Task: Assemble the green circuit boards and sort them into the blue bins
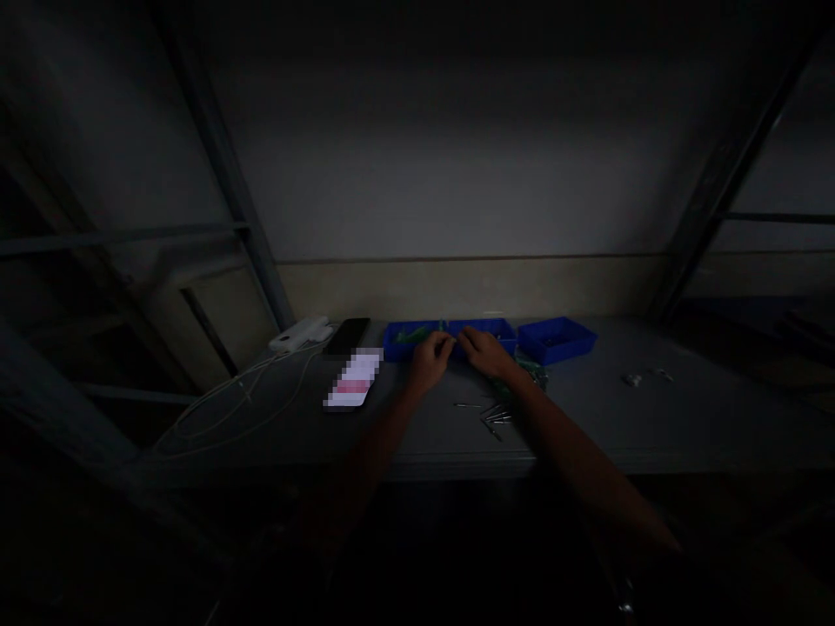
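Note:
My left hand (431, 358) is closed in a pinch in front of the left blue bin (395, 351), which has green pieces (412, 335) in it. Close beside it, my right hand (484, 351) is also closed, its fingertips meeting near the front of the middle blue bin (504, 329). Whatever the fingers hold is too small and dark to name. Several thin metal pen-like rods (497, 417) lie on the shelf below my hands. Partly behind my right wrist is a heap of green and metallic small parts (538, 376).
A third blue bin (556, 341) stands to the right, with small white pieces (632, 380) beyond it. On the left are a lit phone (354, 380), a dark phone-like slab (349, 336), a white power strip (301, 334) and loose white cables (225, 391). Metal uprights (251, 252) flank the grey shelf (587, 426).

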A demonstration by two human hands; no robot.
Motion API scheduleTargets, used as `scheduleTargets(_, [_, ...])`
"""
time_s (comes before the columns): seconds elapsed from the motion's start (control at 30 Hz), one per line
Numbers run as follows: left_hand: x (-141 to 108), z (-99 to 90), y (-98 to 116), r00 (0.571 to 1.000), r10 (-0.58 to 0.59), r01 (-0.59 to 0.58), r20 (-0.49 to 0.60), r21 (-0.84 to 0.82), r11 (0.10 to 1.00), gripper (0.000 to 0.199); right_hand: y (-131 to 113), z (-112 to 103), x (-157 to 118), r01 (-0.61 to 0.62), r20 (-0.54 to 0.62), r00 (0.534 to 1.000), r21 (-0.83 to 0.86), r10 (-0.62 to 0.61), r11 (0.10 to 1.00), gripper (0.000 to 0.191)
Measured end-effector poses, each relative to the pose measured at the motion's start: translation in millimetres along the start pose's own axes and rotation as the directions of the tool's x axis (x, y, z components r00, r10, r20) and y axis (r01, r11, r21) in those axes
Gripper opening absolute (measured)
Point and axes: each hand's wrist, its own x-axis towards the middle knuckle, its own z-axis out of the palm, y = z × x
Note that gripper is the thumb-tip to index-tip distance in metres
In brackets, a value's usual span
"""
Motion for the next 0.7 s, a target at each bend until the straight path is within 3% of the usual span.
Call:
scheduleTargets(0.13, [-0.6, 0.9, 0.7, 1.000, 0.027, -0.027, 0.000, -0.045, 0.999, 0.018, 2.6, -0.1, 0.2, -0.003, -0.002, 1.000, 0.000, 0.003, 1.000, 0.031])
scheduleTargets(0.33, [0.0, -3.6, 2.3, 1.000, -0.001, 0.002, -0.017, 0.075, 0.997, 0.025, 1.0, -3.1, -2.0, 0.071, 0.002, 0.997, 0.086, -0.071, 0.994, 0.026])
scheduleTargets(0.57, [0.0, 1.0, -0.3, 1.000, 0.015, -0.016, -0.021, -0.043, 0.999, 0.019, 1.1, -1.2, 0.2, 0.010, 0.006, 1.000, -0.041, -0.010, 0.999, 0.032])
scheduleTargets(0.7, [-0.9, -0.6, 2.3, 1.000, 0.018, -0.019, -0.014, -0.011, 1.000, 0.018, 2.5, -1.7, 0.1, 0.018, 0.022, 1.000, -0.042, -0.017, 0.999, 0.034])
